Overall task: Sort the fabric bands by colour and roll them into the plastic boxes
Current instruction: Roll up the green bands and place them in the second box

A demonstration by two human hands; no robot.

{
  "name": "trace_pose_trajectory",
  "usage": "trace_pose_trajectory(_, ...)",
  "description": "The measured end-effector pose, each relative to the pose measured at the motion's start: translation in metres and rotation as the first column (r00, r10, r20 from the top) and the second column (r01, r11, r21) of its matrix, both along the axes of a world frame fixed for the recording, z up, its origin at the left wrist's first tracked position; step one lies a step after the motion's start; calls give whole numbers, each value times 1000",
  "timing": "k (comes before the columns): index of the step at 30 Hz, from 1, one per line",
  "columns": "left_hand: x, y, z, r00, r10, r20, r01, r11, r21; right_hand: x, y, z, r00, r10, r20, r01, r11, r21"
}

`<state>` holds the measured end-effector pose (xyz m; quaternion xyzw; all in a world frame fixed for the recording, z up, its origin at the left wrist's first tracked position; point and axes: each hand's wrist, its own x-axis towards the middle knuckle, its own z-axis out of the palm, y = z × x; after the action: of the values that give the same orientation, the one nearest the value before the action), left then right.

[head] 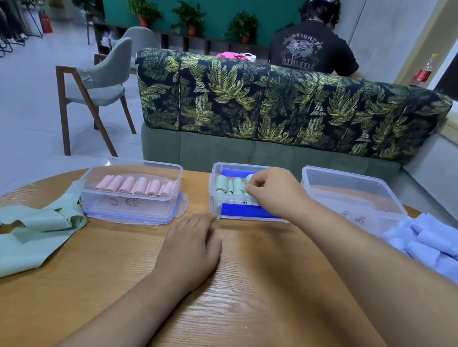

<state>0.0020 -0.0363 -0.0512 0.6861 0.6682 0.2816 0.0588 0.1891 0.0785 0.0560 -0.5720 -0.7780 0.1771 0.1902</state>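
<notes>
The green rolls (233,187) stood in a row in the middle box (212,200) at twelve o'clock on the counter (263,296). The right hand (272,191) pinched the rightmost roll, while the left hand (191,247) lay flat, fingers straight, at six o'clock of that box. The step looked like seating a green roll; next, I judged, came a reach to the loose green bands (13,234) at eight o'clock, twisted and needing smoothing before rolling, with pink rolls (137,185) at ten o'clock and blue bands (440,250) waiting at three
</notes>
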Motion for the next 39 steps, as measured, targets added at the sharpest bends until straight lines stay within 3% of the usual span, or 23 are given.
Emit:
trace_pose_trajectory(5,-20,-25,11,996,86,24,-87,994,63,-18,-43,-3,977,119,-175,-112,993,47)
trace_pose_trajectory(10,-70,-66,11,990,141,12,-141,986,89,-61,-76,-25,931,253,-265,-244,968,65)
trace_pose_trajectory(14,-117,-108,12,956,294,11,-292,943,160,-112,-101,-49,885,368,-286,-377,926,28)
trace_pose_trajectory(23,-185,-148,8,695,708,125,-718,692,79,-238,-130,-87,787,513,-344,-536,844,32)
trace_pose_trajectory(30,-193,-145,5,695,685,219,-710,702,58,-312,-108,-91,832,517,-201,-494,856,152)
trace_pose_trajectory(34,-197,-142,5,681,689,248,-719,694,45,-307,-108,-91,808,508,-297,-454,859,236)
trace_pose_trajectory(39,-193,-145,13,723,594,353,-680,703,209,-226,-120,-91,751,482,-452,-373,874,312)
